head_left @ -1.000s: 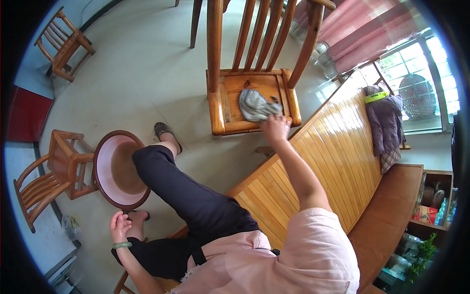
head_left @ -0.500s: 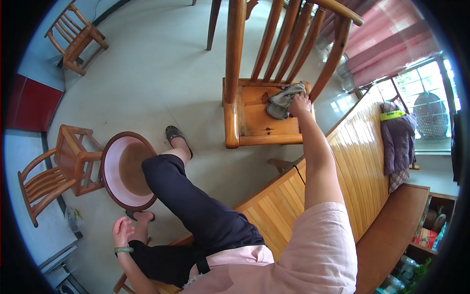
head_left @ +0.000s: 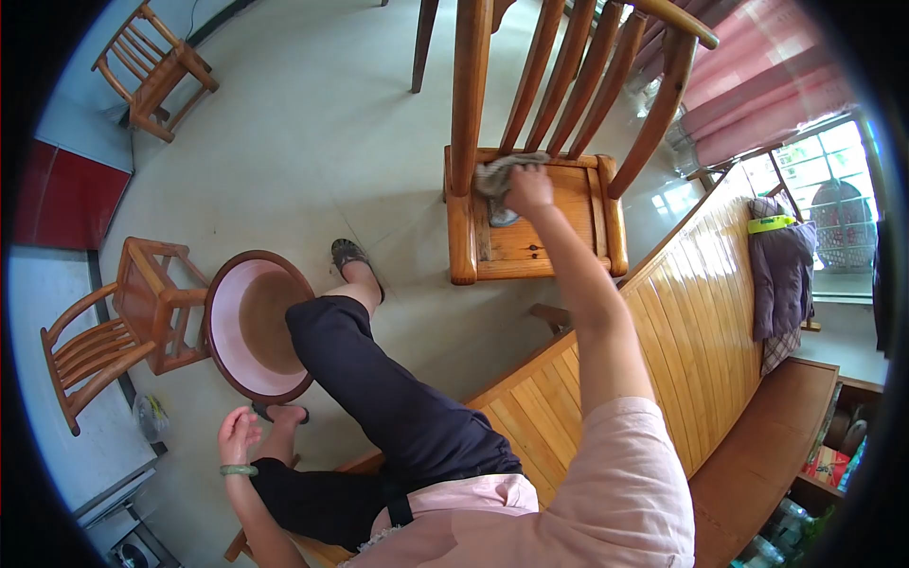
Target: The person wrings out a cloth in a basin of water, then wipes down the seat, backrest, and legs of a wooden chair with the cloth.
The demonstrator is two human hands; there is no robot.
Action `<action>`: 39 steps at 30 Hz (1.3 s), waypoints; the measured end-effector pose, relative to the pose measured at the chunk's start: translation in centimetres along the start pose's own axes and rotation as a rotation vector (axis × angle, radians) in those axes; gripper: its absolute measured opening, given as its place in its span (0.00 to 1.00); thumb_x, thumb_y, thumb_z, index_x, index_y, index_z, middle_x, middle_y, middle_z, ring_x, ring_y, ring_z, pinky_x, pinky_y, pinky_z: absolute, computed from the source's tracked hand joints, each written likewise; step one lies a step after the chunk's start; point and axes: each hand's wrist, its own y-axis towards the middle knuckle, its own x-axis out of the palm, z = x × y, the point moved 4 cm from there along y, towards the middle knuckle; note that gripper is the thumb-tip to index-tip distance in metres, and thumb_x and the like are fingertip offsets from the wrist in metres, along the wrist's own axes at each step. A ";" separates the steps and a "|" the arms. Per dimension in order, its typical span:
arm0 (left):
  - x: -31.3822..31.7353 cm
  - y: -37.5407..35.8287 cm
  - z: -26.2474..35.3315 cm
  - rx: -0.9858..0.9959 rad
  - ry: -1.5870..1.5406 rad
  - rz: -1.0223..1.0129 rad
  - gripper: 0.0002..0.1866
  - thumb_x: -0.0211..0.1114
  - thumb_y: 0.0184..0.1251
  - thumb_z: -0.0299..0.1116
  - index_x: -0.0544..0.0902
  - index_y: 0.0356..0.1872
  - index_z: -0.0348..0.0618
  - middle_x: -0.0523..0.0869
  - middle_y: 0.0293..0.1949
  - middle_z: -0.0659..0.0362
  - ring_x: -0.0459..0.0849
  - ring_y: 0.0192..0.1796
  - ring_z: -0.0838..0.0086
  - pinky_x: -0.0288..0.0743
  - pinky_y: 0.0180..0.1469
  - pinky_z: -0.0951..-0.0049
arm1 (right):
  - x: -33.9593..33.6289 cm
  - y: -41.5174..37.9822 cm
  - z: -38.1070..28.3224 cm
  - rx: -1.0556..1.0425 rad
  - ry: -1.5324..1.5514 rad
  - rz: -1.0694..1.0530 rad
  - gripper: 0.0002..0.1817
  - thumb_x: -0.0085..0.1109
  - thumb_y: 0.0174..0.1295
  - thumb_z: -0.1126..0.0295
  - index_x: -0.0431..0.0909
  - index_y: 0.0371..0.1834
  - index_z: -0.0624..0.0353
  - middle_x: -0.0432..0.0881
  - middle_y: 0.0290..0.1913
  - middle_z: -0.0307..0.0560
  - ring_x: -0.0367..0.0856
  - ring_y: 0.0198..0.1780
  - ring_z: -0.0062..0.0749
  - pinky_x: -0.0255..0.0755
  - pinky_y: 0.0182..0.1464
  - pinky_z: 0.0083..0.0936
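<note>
My right hand (head_left: 530,191) is closed on a grey patterned rag (head_left: 495,178) and presses it onto the seat of a wooden chair (head_left: 559,260). The rag lies at the seat's back left corner, by the foot of the left back post; part of it is hidden under my fingers. My left hand (head_left: 239,435) hangs in the air near my knee with nothing in it, fingers loosely bent and apart. A green bangle (head_left: 239,470) circles that wrist. Nearest to it is a large pink basin (head_left: 223,331) with a brown rim, holding murky water.
A small wooden chair (head_left: 156,312) stands against the basin's far side, and another chair (head_left: 161,85) is at the upper left. To the right runs a long slatted wooden bench (head_left: 663,350), with a dark folded cushion (head_left: 784,275) at its far end. Pink curtains (head_left: 757,85) hang by the window.
My right hand has slid the rag leftward across the seat, from its right side to the back left corner. The left hand's fingers have drawn in slightly. The view has shifted a little.
</note>
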 end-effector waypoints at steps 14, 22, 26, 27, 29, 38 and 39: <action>1.4 -1.4 0.5 0.068 -0.033 -0.012 0.14 0.55 0.65 0.34 0.74 0.48 0.39 0.81 0.36 0.58 0.78 0.28 0.80 0.75 0.30 0.81 | -0.1 1.7 -5.7 -0.099 0.002 -0.011 0.22 0.56 0.47 0.65 0.73 0.48 0.54 0.70 0.54 0.47 0.64 0.60 0.42 0.64 0.56 0.37; 0.3 -2.2 1.1 0.094 -0.069 0.020 0.15 0.54 0.66 0.35 0.72 0.50 0.39 0.80 0.38 0.56 0.79 0.29 0.78 0.77 0.29 0.79 | -0.2 1.2 -4.6 -0.027 -0.151 0.032 0.20 0.55 0.51 0.62 0.73 0.50 0.53 0.72 0.53 0.47 0.68 0.57 0.37 0.62 0.52 0.36; 0.4 -2.0 0.9 0.087 -0.070 0.023 0.14 0.54 0.66 0.34 0.73 0.50 0.39 0.80 0.38 0.56 0.79 0.28 0.78 0.76 0.29 0.79 | 0.2 1.7 -0.3 0.163 -0.159 -0.021 0.20 0.54 0.53 0.61 0.75 0.49 0.53 0.73 0.53 0.46 0.71 0.56 0.35 0.66 0.50 0.35; 0.7 -2.0 0.9 0.093 -0.070 0.017 0.14 0.54 0.66 0.34 0.73 0.49 0.39 0.80 0.38 0.57 0.79 0.28 0.78 0.76 0.29 0.79 | 0.1 1.3 1.5 0.273 -0.110 -0.136 0.19 0.53 0.54 0.61 0.75 0.49 0.53 0.74 0.53 0.46 0.73 0.54 0.35 0.68 0.49 0.34; 1.0 -2.0 0.7 0.099 -0.078 0.010 0.14 0.54 0.66 0.34 0.73 0.49 0.39 0.80 0.37 0.57 0.79 0.28 0.78 0.76 0.29 0.79 | -0.3 1.2 2.6 0.380 -0.066 -0.246 0.18 0.52 0.56 0.61 0.76 0.49 0.54 0.74 0.52 0.47 0.74 0.53 0.35 0.70 0.48 0.32; 4.2 -0.9 1.8 0.037 -0.050 -0.073 0.12 0.54 0.66 0.32 0.74 0.47 0.38 0.80 0.36 0.57 0.79 0.28 0.79 0.75 0.29 0.81 | 0.1 1.0 -4.8 0.139 0.206 0.001 0.19 0.56 0.49 0.65 0.75 0.46 0.58 0.68 0.52 0.50 0.63 0.58 0.45 0.64 0.54 0.37; 4.2 -0.7 1.9 0.055 -0.027 -0.083 0.12 0.54 0.66 0.33 0.74 0.47 0.39 0.81 0.36 0.58 0.79 0.28 0.79 0.76 0.29 0.81 | 0.1 1.2 -5.3 0.172 0.246 0.014 0.18 0.55 0.50 0.66 0.75 0.45 0.58 0.68 0.51 0.50 0.63 0.57 0.45 0.64 0.54 0.37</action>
